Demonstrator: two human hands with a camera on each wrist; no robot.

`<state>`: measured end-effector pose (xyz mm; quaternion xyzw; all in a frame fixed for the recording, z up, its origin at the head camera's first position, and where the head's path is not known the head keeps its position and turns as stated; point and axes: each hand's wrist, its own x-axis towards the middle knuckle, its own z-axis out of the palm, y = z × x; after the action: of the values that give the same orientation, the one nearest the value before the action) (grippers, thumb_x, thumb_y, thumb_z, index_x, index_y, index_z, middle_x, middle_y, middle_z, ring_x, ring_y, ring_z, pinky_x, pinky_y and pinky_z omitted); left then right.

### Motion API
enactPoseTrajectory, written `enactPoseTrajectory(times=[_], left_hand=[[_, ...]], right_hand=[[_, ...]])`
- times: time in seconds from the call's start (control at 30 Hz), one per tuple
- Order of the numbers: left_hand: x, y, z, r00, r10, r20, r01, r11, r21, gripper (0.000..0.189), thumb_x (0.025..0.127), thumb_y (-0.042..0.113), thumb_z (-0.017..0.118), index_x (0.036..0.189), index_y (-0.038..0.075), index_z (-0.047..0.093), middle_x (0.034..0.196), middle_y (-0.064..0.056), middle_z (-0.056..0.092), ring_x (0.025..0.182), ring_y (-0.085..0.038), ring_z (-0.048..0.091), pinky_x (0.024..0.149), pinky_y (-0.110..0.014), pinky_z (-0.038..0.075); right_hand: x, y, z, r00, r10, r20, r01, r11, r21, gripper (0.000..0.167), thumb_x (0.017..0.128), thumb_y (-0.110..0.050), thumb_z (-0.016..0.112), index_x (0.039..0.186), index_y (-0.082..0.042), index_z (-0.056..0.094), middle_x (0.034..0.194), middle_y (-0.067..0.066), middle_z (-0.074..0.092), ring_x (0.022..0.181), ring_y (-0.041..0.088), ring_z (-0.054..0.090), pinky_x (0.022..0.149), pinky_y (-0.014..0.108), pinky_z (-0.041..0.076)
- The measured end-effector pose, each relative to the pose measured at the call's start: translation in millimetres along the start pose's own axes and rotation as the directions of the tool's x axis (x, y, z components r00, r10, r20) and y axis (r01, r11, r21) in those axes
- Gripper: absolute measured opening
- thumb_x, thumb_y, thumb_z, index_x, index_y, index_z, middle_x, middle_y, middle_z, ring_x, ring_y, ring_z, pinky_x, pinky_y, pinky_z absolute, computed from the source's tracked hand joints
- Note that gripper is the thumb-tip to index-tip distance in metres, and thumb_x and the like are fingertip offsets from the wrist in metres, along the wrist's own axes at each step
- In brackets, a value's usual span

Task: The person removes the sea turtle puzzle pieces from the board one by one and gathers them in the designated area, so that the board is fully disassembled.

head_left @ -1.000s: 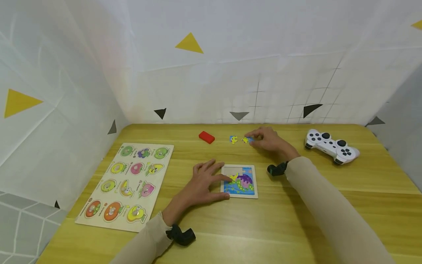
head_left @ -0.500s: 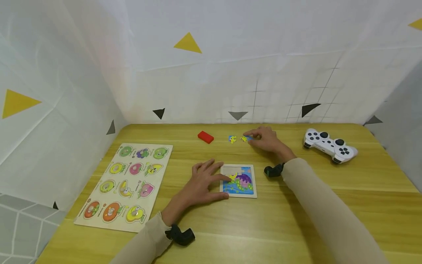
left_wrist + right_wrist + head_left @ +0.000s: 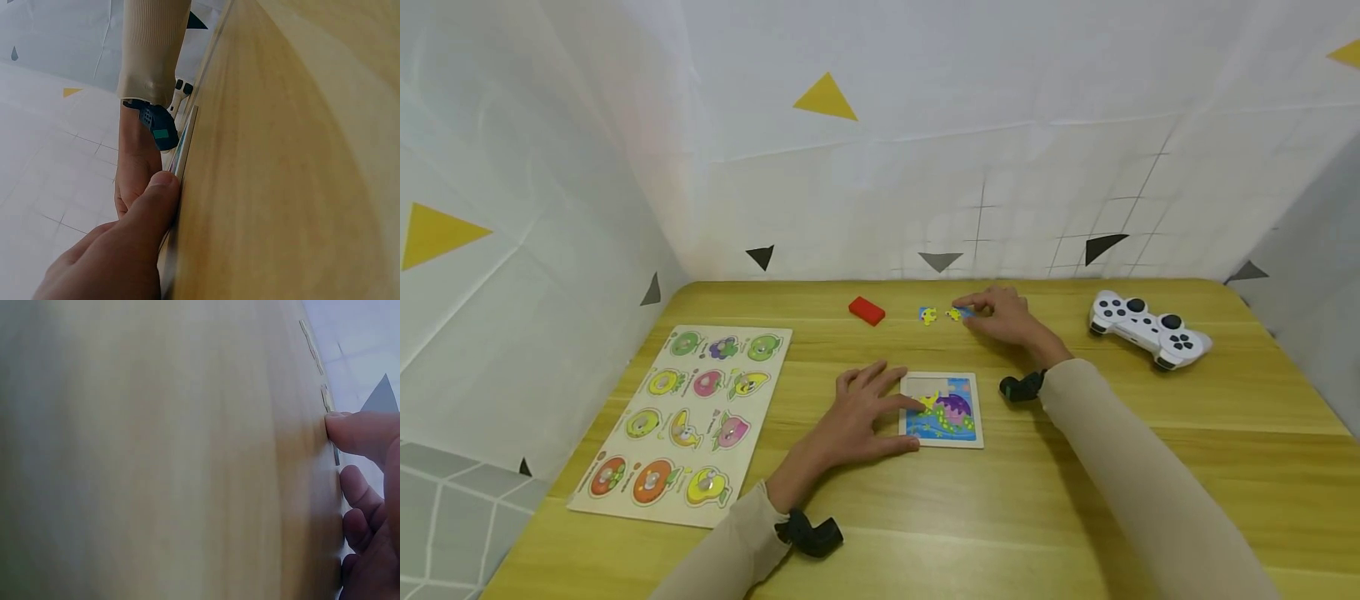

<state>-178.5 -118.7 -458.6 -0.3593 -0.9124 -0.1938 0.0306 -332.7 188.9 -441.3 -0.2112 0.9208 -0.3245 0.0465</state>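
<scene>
Right grip (image 3: 1006,317): narrow, finger and thumb pinching yellow-blue jigsaw piece (image 3: 954,314) at its 9 o'clock. Left grip (image 3: 863,417): spread wide, touching framed jigsaw (image 3: 934,387). Wood-grain surface (image 3: 1037,517); white sheeting (image 3: 880,200) at 12 o'clock.

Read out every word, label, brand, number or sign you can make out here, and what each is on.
None can be read with certainty.
Pale wooden board with colourful fruit pieces: captions beside the fruits, too small to read.
White plastic game controller with black thumbsticks: any button markings are too small to read.
Small square picture puzzle in a pale frame: no legible lettering.
Black device on the right wrist: green patch, no legible text.
</scene>
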Motion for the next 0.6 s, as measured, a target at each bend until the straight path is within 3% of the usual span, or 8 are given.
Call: enactPoseTrajectory(times=[0.23, 0.4, 0.47, 0.6], left_hand=[[0.0, 0.6, 0.0, 1.000, 0.006, -0.006, -0.006, 1.000, -0.003, 0.048, 0.089, 0.065, 0.066, 0.131, 0.042, 0.065, 0.163, -0.006, 0.039, 0.154, -0.040, 0.025, 0.115, -0.061, 0.018], [0.5, 0.7, 0.6, 1.000, 0.012, -0.021, -0.012, 1.000, -0.002, 0.047, 0.089, 0.063, 0.068, 0.131, 0.041, 0.065, 0.162, -0.006, 0.040, 0.154, -0.041, 0.026, 0.114, -0.062, 0.019], [0.4, 0.7, 0.9, 1.000, 0.011, -0.023, -0.011, 1.000, -0.005, 0.047, 0.088, 0.063, 0.068, 0.130, 0.041, 0.065, 0.162, -0.007, 0.040, 0.154, -0.041, 0.026, 0.114, -0.062, 0.019], [0.1, 0.7, 0.8, 1.000, 0.009, -0.023, -0.009, 1.000, -0.012, 0.047, 0.089, 0.062, 0.069, 0.130, 0.040, 0.065, 0.162, -0.007, 0.040, 0.153, -0.041, 0.026, 0.114, -0.063, 0.019]], right_hand=[[-0.3, 0.7, 0.3, 1.000, 0.013, -0.004, -0.013, 1.000, 0.020, 0.040, 0.100, -0.023, 0.063, 0.139, -0.017, 0.064, 0.119, 0.019, 0.060, 0.102, 0.033, 0.038, 0.087, 0.051, 0.023], [-1.6, 2.1, -0.6, 0.999, 0.022, -0.029, -0.020, 0.996, 0.089, 0.045, 0.099, -0.023, 0.063, 0.143, -0.016, 0.061, 0.125, 0.021, 0.064, 0.110, 0.036, 0.045, 0.100, 0.060, 0.024], [-2.9, 2.9, 0.0, 0.999, 0.023, -0.047, -0.017, 0.992, 0.127, 0.044, 0.099, -0.022, 0.063, 0.142, -0.015, 0.061, 0.126, 0.022, 0.065, 0.112, 0.037, 0.051, 0.102, 0.059, 0.030], [-7.3, 4.1, 3.1, 0.996, 0.018, -0.084, -0.001, 0.980, 0.197, 0.041, 0.102, -0.021, 0.061, 0.143, -0.014, 0.061, 0.127, 0.021, 0.064, 0.103, 0.033, 0.059, 0.084, 0.045, 0.047]])
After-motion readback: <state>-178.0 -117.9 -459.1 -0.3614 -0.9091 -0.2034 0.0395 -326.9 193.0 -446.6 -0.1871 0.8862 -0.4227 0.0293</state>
